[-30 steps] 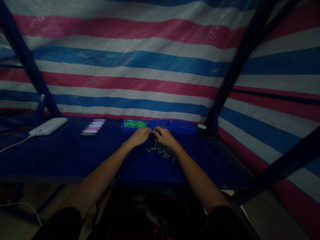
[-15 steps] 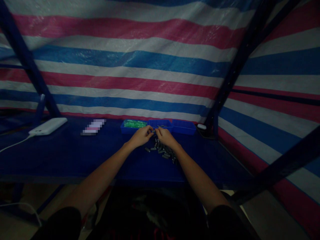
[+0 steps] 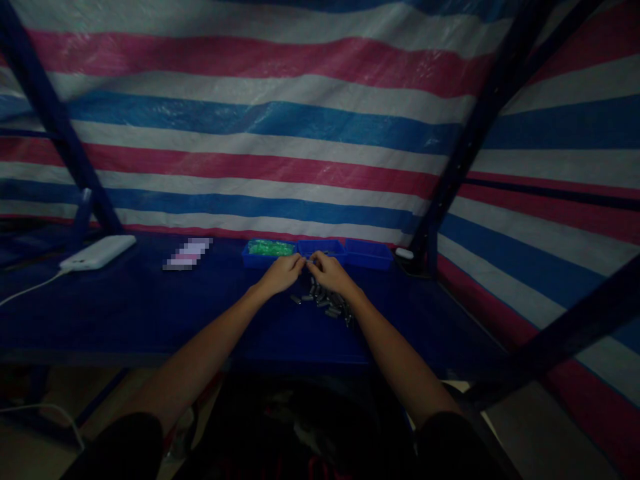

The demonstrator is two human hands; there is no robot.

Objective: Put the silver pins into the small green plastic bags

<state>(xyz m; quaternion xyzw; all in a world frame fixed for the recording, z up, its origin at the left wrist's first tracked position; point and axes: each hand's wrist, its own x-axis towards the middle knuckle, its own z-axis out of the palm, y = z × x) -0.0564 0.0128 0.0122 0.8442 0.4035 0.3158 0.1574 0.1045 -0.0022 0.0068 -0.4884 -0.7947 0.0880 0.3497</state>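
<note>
My left hand (image 3: 283, 272) and my right hand (image 3: 329, 272) meet almost tip to tip just in front of the bins, each closed in a pinch. Whatever lies between the fingertips is too small and dark to name. Below my right hand, small grey metal cylinders (image 3: 321, 304) lie in a loose pile on the blue table (image 3: 165, 313). Behind my hands stands a blue bin (image 3: 336, 252) with a few small pieces in it. To its left, another blue bin (image 3: 250, 260) holds green plastic-wrapped stuff (image 3: 273, 248).
A third blue bin (image 3: 369, 256) stands at the right of the row. Beyond it lies a small white case (image 3: 404, 254). On the left are a white power bank (image 3: 97, 253) with a cable and a blurred flat object (image 3: 189, 254). Blue posts and striped sheeting (image 3: 260, 120) enclose the table.
My fingertips have shifted slightly, and the small grey piece between them shows less than before. The pile and bins look the same.
</note>
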